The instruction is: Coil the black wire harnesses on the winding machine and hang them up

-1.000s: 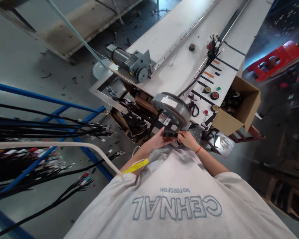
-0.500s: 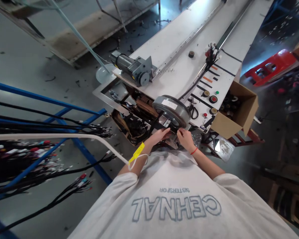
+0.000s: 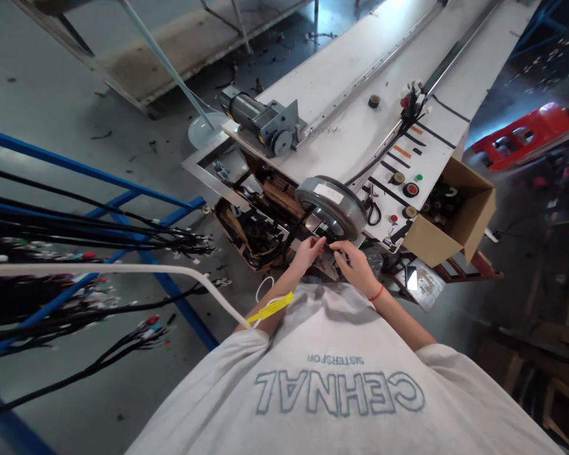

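Workshop floor, grey and littered with dark scraps; long white workbench [image 3: 308, 82] runs away toward the upper right. At its near end, a thick grey ring-shaped machine head [image 3: 332, 202] with a white paper label [image 3: 329, 193] on its upper face. Both bare hands work just on the body side of this ring, close to its opening.

Left hand [image 3: 307, 254]: thumb and fingertips drawn near each other beside a small dark piece [image 3: 327, 243] at the ring's near edge; too small to tell whether they pinch it. Right hand [image 3: 354, 262], red cord [image 3: 377, 292] at the wrist: fingers curled, tips near the same piece; cannot tell whether they are clamped on it. Fingertips of the two hands nearly meet.

Slim black cables [image 3: 377, 157] lie along the bench from behind the ring to a cluster of small connectors [image 3: 411, 106]. Right of the ring, black-handled scissors [image 3: 374, 215] lie on the bench. Beyond its right edge, open brown cardboard box [image 3: 431, 243] holding dark rolls. Grey cylindrical motor [image 3: 249, 114] sits at the bench's left corner. Far left, blue metal frame [image 3: 76, 155] with hanging black cable bundles [image 3: 90, 229].
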Demonstrator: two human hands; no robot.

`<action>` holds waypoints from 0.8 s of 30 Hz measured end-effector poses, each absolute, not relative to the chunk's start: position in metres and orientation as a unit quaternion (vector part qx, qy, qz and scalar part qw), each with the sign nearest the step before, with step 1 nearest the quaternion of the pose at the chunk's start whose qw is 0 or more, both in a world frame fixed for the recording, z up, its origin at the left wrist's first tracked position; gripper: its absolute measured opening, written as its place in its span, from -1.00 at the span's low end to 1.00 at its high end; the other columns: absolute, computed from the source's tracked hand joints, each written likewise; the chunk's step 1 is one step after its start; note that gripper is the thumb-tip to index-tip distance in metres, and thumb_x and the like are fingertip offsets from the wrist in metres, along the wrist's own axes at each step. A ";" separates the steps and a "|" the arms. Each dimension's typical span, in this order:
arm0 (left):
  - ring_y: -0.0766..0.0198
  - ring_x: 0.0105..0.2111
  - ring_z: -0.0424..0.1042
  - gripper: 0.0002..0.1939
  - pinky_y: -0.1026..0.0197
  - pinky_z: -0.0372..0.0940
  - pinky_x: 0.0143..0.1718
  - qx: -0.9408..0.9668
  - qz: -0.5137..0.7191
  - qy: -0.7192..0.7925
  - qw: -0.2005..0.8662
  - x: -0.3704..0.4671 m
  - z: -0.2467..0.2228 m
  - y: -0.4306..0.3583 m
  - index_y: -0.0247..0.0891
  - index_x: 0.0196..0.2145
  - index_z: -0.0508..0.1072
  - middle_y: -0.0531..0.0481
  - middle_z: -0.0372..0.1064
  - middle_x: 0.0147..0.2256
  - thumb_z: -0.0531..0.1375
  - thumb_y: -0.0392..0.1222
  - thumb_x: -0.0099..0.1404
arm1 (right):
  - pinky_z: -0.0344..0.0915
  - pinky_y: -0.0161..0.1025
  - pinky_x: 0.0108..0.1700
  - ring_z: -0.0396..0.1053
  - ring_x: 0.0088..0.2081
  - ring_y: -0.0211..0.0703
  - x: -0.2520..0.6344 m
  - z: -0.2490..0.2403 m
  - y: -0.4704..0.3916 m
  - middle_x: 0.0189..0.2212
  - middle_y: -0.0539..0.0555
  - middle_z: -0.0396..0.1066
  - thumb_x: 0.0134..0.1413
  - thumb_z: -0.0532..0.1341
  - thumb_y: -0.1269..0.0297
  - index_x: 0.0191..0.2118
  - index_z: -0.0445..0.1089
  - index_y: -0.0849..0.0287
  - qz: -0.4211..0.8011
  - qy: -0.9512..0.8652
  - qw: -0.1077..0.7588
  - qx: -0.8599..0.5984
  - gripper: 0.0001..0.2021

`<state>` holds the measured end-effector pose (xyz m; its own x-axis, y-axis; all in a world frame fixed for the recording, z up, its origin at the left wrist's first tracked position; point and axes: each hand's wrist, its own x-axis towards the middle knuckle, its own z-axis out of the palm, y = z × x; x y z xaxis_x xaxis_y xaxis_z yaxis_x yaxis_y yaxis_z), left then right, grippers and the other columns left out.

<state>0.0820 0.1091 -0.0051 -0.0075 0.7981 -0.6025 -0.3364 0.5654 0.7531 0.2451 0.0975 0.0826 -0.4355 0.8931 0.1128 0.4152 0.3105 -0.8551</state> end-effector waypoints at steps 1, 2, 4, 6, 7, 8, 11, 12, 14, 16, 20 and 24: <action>0.34 -0.54 0.35 -0.45 0.31 0.25 -0.45 0.182 0.417 0.560 0.692 0.081 -0.004 0.109 -0.28 -0.49 0.39 0.02 0.35 -0.57 0.19 0.34 0.15 | 0.32 -0.15 0.00 0.40 -0.09 -0.09 0.249 0.083 0.094 -0.15 0.16 0.44 0.27 0.05 0.31 -0.13 0.40 0.17 0.394 -0.745 0.303 -0.445 -0.80; 0.35 -0.57 0.33 -0.39 0.31 0.24 -0.47 0.155 0.418 0.549 0.707 0.081 -0.002 0.109 -0.29 -0.51 0.39 0.01 0.32 -0.59 0.10 0.40 0.19 | 0.32 -0.16 -0.03 0.40 -0.11 -0.09 0.251 0.084 0.091 -0.17 0.16 0.44 0.27 0.05 0.31 -0.14 0.41 0.17 0.394 -0.741 0.301 -0.452 -0.80; 0.38 -0.60 0.31 -0.34 0.32 0.23 -0.49 0.115 0.429 0.546 0.711 0.083 0.000 0.111 -0.29 -0.54 0.37 0.01 0.29 -0.61 0.02 0.43 0.22 | 0.33 -0.17 -0.07 0.41 -0.16 -0.10 0.252 0.085 0.087 -0.20 0.14 0.44 0.28 0.05 0.30 -0.16 0.41 0.17 0.398 -0.739 0.294 -0.457 -0.80; 0.40 -0.59 0.29 -0.39 0.33 0.23 -0.48 0.112 0.449 0.556 0.690 0.085 0.001 0.113 -0.30 -0.53 0.37 0.02 0.29 -0.60 0.10 0.38 0.21 | 0.33 -0.19 -0.08 0.41 -0.17 -0.11 0.250 0.085 0.086 -0.21 0.14 0.44 0.28 0.04 0.32 -0.18 0.41 0.17 0.401 -0.745 0.289 -0.448 -0.80; 0.40 -0.58 0.30 -0.43 0.33 0.24 -0.46 0.116 0.458 0.557 0.683 0.086 0.001 0.113 -0.30 -0.52 0.37 0.02 0.31 -0.58 0.16 0.34 0.19 | 0.33 -0.19 -0.08 0.41 -0.17 -0.11 0.248 0.085 0.086 -0.22 0.14 0.44 0.28 0.04 0.33 -0.18 0.41 0.16 0.401 -0.751 0.288 -0.439 -0.80; 0.40 -0.57 0.31 -0.47 0.32 0.25 -0.44 0.120 0.464 0.556 0.679 0.087 0.000 0.113 -0.30 -0.51 0.38 0.02 0.32 -0.57 0.22 0.30 0.16 | 0.33 -0.19 -0.07 0.41 -0.16 -0.12 0.246 0.085 0.086 -0.22 0.14 0.44 0.28 0.03 0.35 -0.18 0.40 0.17 0.399 -0.758 0.290 -0.428 -0.80; 0.41 -0.53 0.33 -0.58 0.33 0.26 -0.39 0.128 0.483 0.544 0.674 0.086 -0.003 0.113 -0.30 -0.49 0.39 0.07 0.34 -0.55 0.36 0.13 0.06 | 0.31 -0.18 0.00 0.39 -0.11 -0.11 0.236 0.078 0.093 -0.19 0.16 0.43 0.27 0.01 0.40 -0.13 0.39 0.18 0.372 -0.781 0.299 -0.402 -0.78; 0.43 -0.53 0.33 -0.60 0.35 0.25 -0.39 0.131 0.490 0.541 0.671 0.084 -0.005 0.113 -0.29 -0.49 0.38 0.09 0.33 -0.55 0.40 0.07 0.02 | 0.29 -0.16 0.04 0.37 -0.05 -0.10 0.231 0.074 0.097 -0.14 0.18 0.42 0.26 0.00 0.42 -0.09 0.39 0.19 0.355 -0.792 0.296 -0.400 -0.75; 0.46 -0.55 0.31 -0.62 0.37 0.23 -0.42 0.139 0.495 0.539 0.667 0.079 -0.007 0.113 -0.29 -0.50 0.36 0.14 0.31 -0.56 0.44 -0.03 -0.04 | 0.19 -0.10 0.17 0.26 0.12 -0.05 0.219 0.064 0.106 0.05 0.24 0.35 0.20 0.00 0.49 0.04 0.35 0.24 0.308 -0.818 0.268 -0.405 -0.65; 0.44 -0.54 0.32 -0.63 0.37 0.24 -0.42 0.159 0.472 0.546 0.673 0.071 -0.005 0.113 -0.28 -0.48 0.35 0.14 0.33 -0.54 0.44 -0.07 -0.07 | 0.05 -0.01 0.27 0.05 0.28 0.03 0.209 0.053 0.115 0.23 0.24 0.19 0.11 0.03 0.55 0.18 0.27 0.27 0.257 -0.847 0.213 -0.414 -0.51; 0.34 -0.50 0.36 -0.73 0.30 0.27 -0.41 0.321 0.359 0.601 0.637 0.043 0.017 0.115 -0.28 -0.44 0.41 0.06 0.39 -0.51 0.37 -0.08 0.02 | -0.08 0.10 0.31 -0.23 0.38 0.08 0.204 0.034 0.115 0.35 0.15 -0.02 0.05 0.09 0.57 0.33 0.09 0.21 0.195 -0.880 0.117 -0.417 -0.32; 0.28 -0.43 0.37 -0.86 0.28 0.26 -0.33 0.547 0.329 0.614 0.464 0.017 0.047 0.126 -0.23 -0.41 0.46 0.02 0.44 -0.45 0.24 -0.10 0.16 | 0.00 0.13 0.28 -0.20 0.37 0.19 0.222 0.021 0.100 0.35 0.14 -0.05 0.08 0.15 0.49 0.37 0.04 0.18 0.177 -0.873 0.098 -0.443 -0.29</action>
<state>0.0174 0.1261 0.0469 0.0289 0.9775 -0.2092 0.3672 0.1842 0.9117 0.2219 0.0998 0.0210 -0.5877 0.8090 0.0135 0.7396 0.5439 -0.3964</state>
